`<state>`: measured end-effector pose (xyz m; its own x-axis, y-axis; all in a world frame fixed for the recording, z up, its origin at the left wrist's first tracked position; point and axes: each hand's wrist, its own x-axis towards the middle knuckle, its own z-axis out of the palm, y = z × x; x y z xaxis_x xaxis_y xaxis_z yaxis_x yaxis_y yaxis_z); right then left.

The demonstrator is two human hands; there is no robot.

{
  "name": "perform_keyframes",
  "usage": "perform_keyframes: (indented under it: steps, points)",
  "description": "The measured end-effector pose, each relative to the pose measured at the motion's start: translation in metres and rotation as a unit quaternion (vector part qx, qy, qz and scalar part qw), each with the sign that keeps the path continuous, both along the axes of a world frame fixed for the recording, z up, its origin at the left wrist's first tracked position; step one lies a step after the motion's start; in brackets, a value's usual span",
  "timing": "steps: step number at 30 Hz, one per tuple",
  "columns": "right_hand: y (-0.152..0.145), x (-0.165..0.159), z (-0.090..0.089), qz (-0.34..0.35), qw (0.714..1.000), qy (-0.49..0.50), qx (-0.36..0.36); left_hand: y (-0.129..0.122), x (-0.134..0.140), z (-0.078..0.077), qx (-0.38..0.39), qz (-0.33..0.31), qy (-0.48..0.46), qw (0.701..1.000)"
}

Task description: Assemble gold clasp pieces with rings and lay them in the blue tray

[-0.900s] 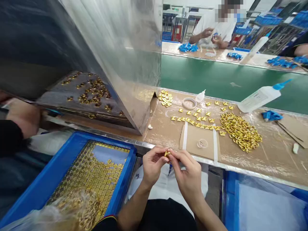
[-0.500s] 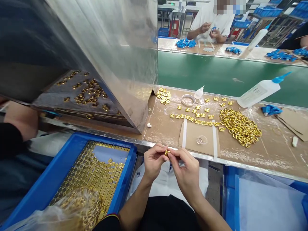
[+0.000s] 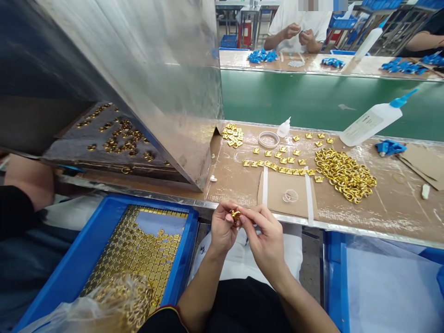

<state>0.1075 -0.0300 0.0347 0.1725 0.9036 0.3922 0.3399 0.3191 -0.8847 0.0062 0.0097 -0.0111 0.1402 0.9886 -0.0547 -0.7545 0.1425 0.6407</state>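
Note:
Just in front of the table's edge, a small shiny gold ring-like piece point(image 3: 236, 215) is pinched between my two hands. My left hand point(image 3: 222, 229) grips it with thumb and curled fingers. From the other side, my right hand point(image 3: 266, 231) holds it with thumb and forefinger; the fingertips partly cover it. Beyond them, a row of square gold pieces point(image 3: 287, 170) lies by a taped cardboard sheet point(image 3: 277, 196). A clear plastic ring point(image 3: 290, 196) rests on that sheet. Farther right is a heap of gold rings point(image 3: 343, 175).
At left, a metal hood point(image 3: 166, 83) stands over more rings. A blue tray point(image 3: 100, 208) of gold pieces and a bag of rings point(image 3: 121, 296) sits below. Glue bottles point(image 3: 373, 122), a tape roll point(image 3: 268, 139) and a blue cloth point(image 3: 390, 147) lie on the table. A co-worker point(image 3: 300, 27) sits opposite.
The gold piece has turned and shows more between my fingers, shifting slightly left and up. My left hand has rolled palm-up more. The view has shifted a little.

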Motion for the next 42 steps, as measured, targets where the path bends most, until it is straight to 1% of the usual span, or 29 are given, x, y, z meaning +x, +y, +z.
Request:
perform_keyframes:
  steps: [4,10,13,16,19,23,29,36,42]
  points:
    - [0.000,-0.001,0.002,0.001,1.000,-0.015,0.002,0.001,-0.005,-0.001,-0.011,-0.051,0.003,0.999]
    - [-0.001,-0.004,0.003,-0.004,1.000,-0.031,0.004,-0.001,-0.008,0.003,-0.023,-0.087,0.023,0.996]
    - [-0.001,-0.005,0.003,-0.003,0.999,-0.033,0.005,-0.005,-0.009,0.007,-0.053,-0.100,0.006,0.994]
    - [-0.002,-0.005,0.002,0.004,1.000,-0.023,0.005,-0.010,-0.009,0.012,-0.102,-0.112,-0.013,0.988]
    - [-0.002,-0.005,0.002,0.015,1.000,-0.005,0.012,-0.014,-0.007,0.017,-0.135,-0.114,-0.054,0.983]
    - [-0.004,-0.004,-0.001,0.018,1.000,-0.010,0.023,-0.016,-0.006,0.025,-0.152,-0.111,-0.106,0.976]
    - [-0.005,-0.003,-0.003,-0.002,0.997,-0.056,0.049,-0.018,-0.008,0.030,-0.168,-0.097,-0.093,0.977]
    - [-0.004,-0.002,-0.004,0.006,0.997,-0.034,0.066,-0.020,-0.006,0.035,-0.171,-0.119,-0.138,0.968]
    - [-0.001,-0.001,-0.008,0.008,0.997,-0.040,0.059,-0.019,-0.006,0.032,-0.226,-0.090,-0.120,0.963]
